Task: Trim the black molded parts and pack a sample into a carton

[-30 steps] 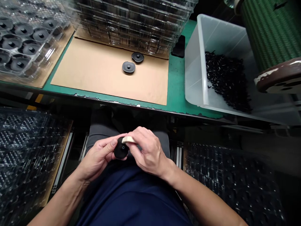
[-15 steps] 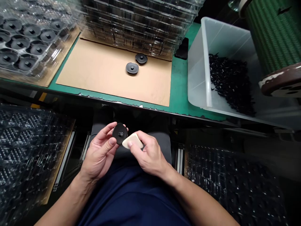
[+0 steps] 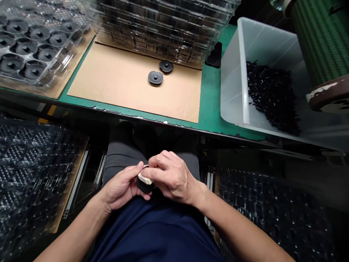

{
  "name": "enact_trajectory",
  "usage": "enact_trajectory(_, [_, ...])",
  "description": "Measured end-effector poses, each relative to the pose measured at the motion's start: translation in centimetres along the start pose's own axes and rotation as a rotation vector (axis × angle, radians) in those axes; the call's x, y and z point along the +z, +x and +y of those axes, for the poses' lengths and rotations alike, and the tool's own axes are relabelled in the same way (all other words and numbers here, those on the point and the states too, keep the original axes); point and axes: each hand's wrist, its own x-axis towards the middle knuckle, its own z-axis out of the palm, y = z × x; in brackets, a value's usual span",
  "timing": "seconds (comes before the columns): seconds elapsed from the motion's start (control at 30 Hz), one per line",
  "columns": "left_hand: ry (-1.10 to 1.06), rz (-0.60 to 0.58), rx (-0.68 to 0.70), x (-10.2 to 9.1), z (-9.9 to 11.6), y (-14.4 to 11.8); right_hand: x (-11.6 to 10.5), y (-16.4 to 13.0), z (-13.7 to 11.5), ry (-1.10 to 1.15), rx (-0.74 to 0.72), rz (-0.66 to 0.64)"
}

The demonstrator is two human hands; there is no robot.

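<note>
Low over my lap, my left hand (image 3: pixel 124 185) holds a round black plastic part (image 3: pixel 144 186) by its edge, thumb on top and fingers beneath. A cream-coloured pad (image 3: pixel 145 178), perhaps a sponge or folded cloth, is pinched in my right hand (image 3: pixel 173 176) and lies against the part's face. My right fingers cover some of the pad and of the part. Two similar black parts, a nearer one (image 3: pixel 155 78) and a farther one (image 3: pixel 166 66), lie close together on a cardboard sheet (image 3: pixel 109 83) on the bench.
Stacked clear trays (image 3: pixel 163 29) stand behind the cardboard. At left, a clear tray (image 3: pixel 58 60) holds several black parts. A translucent bin (image 3: pixel 243 80) with small black pieces (image 3: pixel 272 98) sits at right on the green bench (image 3: pixel 211 94). More trays (image 3: pixel 272 214) flank my legs.
Both hands have come lower, towards my body. The black part has tilted, and my right hand has moved left, bringing the pad from the part's edge onto its face.
</note>
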Motion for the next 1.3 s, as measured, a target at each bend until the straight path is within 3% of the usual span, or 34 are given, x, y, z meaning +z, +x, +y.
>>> enact_trajectory(0.07, [-0.064, 0.018, 0.077, 0.3, -0.1, 0.1, 0.1, 0.1, -0.1, -0.020, 0.014, 0.045])
enact_trajectory(0.2, [-0.121, 0.163, 0.434, 1.3, 0.2, 0.4, 0.8, 0.4, -1.1, 0.145, 0.538, 0.228])
enact_trajectory(0.27, [-0.079, 0.210, 0.546, 1.7, 0.3, 0.4, 1.1, 0.5, -1.6, 0.301, 0.641, 0.233])
enact_trajectory(0.4, [-0.029, 0.220, 0.602, 1.8, 0.4, 0.2, 1.3, 0.7, -1.7, 0.180, 0.480, 0.248])
enact_trajectory(0.47, [-0.021, 0.234, 0.583, 1.6, 0.3, 0.2, 1.3, 0.6, -1.3, 0.094, 0.494, 0.251])
enact_trajectory(0.63, [-0.055, 0.213, 0.509, 1.4, 0.3, 0.0, 1.0, 0.2, -0.8, 0.213, 0.395, 0.180])
enact_trajectory(0.77, [-0.074, 0.223, 0.448, 1.4, 0.4, -0.2, 0.4, 0.1, -0.5, 0.153, 0.436, 0.180])
enact_trajectory(0.87, [-0.084, 0.203, 0.415, 1.3, 0.6, -0.3, 0.3, 0.0, -0.5, 0.224, 0.356, 0.128])
enact_trajectory(1.0, [-0.073, 0.198, 0.390, 1.0, 0.6, -0.4, 0.4, 0.0, -0.7, 0.165, 0.413, 0.177])
enact_trajectory(1.1, [-0.083, 0.219, 0.392, 1.0, 0.4, -0.3, 0.4, -0.1, -0.7, 0.170, 0.359, 0.139])
enact_trajectory(1.3, [-0.064, 0.212, 0.341, 0.6, 0.1, -0.4, 0.2, 0.0, -0.1, -0.042, 0.354, 0.103])
